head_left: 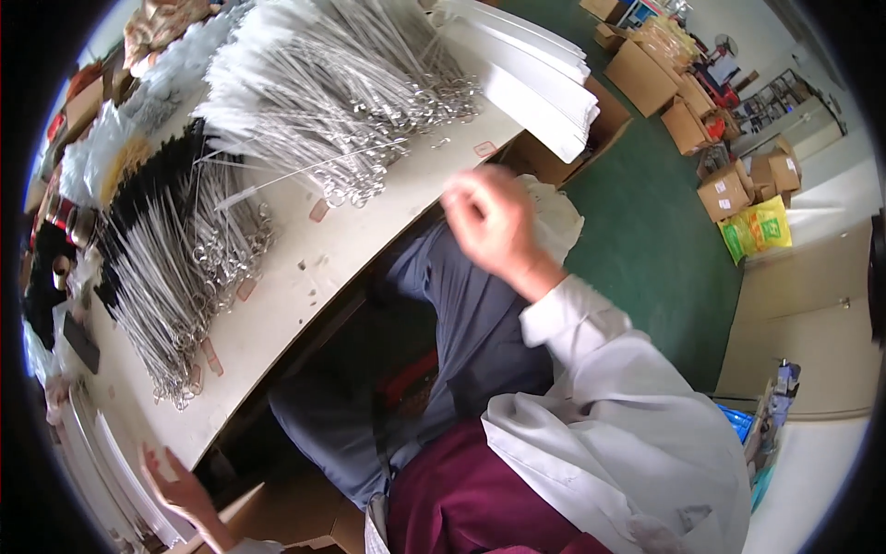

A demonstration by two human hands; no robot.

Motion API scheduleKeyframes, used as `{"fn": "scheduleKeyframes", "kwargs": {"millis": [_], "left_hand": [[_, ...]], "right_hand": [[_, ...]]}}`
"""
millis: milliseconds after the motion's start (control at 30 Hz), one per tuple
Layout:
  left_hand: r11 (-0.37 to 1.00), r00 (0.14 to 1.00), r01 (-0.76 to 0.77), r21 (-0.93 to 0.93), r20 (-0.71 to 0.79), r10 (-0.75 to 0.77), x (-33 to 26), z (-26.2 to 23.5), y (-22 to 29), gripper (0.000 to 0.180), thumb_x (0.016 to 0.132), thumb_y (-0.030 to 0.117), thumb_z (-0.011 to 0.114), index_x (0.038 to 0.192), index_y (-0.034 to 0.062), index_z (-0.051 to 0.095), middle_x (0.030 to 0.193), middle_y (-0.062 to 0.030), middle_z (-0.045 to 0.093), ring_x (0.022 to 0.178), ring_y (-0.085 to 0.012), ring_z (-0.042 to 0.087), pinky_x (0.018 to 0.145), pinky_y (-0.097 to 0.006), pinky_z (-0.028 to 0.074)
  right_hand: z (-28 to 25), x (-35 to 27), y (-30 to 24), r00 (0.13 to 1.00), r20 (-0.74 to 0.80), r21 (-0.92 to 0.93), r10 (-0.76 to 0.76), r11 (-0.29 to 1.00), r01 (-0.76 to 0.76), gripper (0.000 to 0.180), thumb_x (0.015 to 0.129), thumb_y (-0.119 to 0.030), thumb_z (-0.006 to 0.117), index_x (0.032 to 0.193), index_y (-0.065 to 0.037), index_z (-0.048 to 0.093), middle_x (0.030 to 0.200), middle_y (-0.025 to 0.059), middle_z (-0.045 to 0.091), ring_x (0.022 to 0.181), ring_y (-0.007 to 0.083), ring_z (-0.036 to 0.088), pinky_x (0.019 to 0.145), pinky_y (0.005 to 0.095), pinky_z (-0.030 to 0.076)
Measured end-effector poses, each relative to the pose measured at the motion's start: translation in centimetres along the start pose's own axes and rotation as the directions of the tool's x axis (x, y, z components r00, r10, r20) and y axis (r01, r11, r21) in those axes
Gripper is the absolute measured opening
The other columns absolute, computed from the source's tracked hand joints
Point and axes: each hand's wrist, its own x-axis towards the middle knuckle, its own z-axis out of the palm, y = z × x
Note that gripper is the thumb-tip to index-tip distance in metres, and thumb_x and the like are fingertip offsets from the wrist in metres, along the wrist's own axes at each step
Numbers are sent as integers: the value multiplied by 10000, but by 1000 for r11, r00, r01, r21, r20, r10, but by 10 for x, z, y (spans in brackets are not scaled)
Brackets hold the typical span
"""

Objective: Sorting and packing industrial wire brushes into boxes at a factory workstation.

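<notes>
My left hand (182,499) is at the lower left, beside the table's near edge, its fingers spread and nothing visible in them. Over my lap, just off the table's edge, my right hand (496,223) is curled closed and slightly blurred; what its fingers hold, if anything, does not show. On the table (277,319) lies a large pile of white-bristled wire brushes (318,83) with looped ends toward me. To its left is a smaller pile of black-bristled wire brushes (161,249). A single white-tipped brush (305,170) lies crosswise between the piles.
White folded sheets (526,78) rest at the table's right end above an open carton (600,129). Clear plastic bags (97,152) crowd the back left. Another cardboard box (300,512) stands below my left hand. More cartons (646,78) line the green floor farther off.
</notes>
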Motion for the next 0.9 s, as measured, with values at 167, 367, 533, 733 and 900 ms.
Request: {"fn": "scheduleKeyframes", "kwargs": {"millis": [167, 367, 533, 733, 900], "left_hand": [[923, 976, -28, -384, 187, 108, -35, 18, 129, 427, 933, 49, 683, 1353, 13, 612, 1231, -166, 695, 1039, -292, 688, 934, -394, 530], [853, 931, -119, -508, 242, 274, -34, 30, 202, 454, 894, 10, 663, 1343, 7, 605, 1229, -201, 679, 1039, -329, 687, 932, -424, 532], [824, 914, -123, -553, 259, 311, -27, 35, 221, 444, 895, 7, 660, 1335, 7, 605, 1201, -199, 682, 1025, -333, 679, 929, -424, 528], [798, 896, -178, -576, 240, 374, -26, 39, 233, 432, 898, 11, 659, 1327, 5, 604, 1188, -198, 682, 1031, -329, 676, 933, -421, 527], [771, 897, -180, -611, 220, 383, -27, 42, 240, 414, 893, 5, 660, 1304, -3, 615, 1202, -204, 679, 1030, -333, 683, 935, -422, 532]], "right_hand": [[-65, 25, 117, 965, 102, -643, 240, 757, -120, 587, 840, -173, 765, 1344, 26, 542, 1414, 205, 522, 1338, 366, 466, 1155, 451, 363], [-61, 29, 168, 939, 216, -706, 267, 707, -39, 649, 808, -166, 797, 1371, 11, 526, 1422, 182, 519, 1335, 355, 472, 1149, 444, 371], [-62, 25, 174, 964, 192, -708, 187, 707, 4, 600, 811, -136, 774, 1341, 23, 542, 1414, 177, 540, 1317, 346, 497, 1138, 447, 378], [-81, 29, 173, 977, 149, -736, 153, 677, 7, 560, 811, -112, 745, 1323, 17, 560, 1416, 180, 548, 1305, 345, 512, 1139, 453, 374], [-115, 32, 179, 989, -7, -758, 146, 644, -100, 494, 792, -101, 716, 1259, 11, 602, 1324, 174, 602, 1197, 369, 572, 1069, 462, 429]]}}
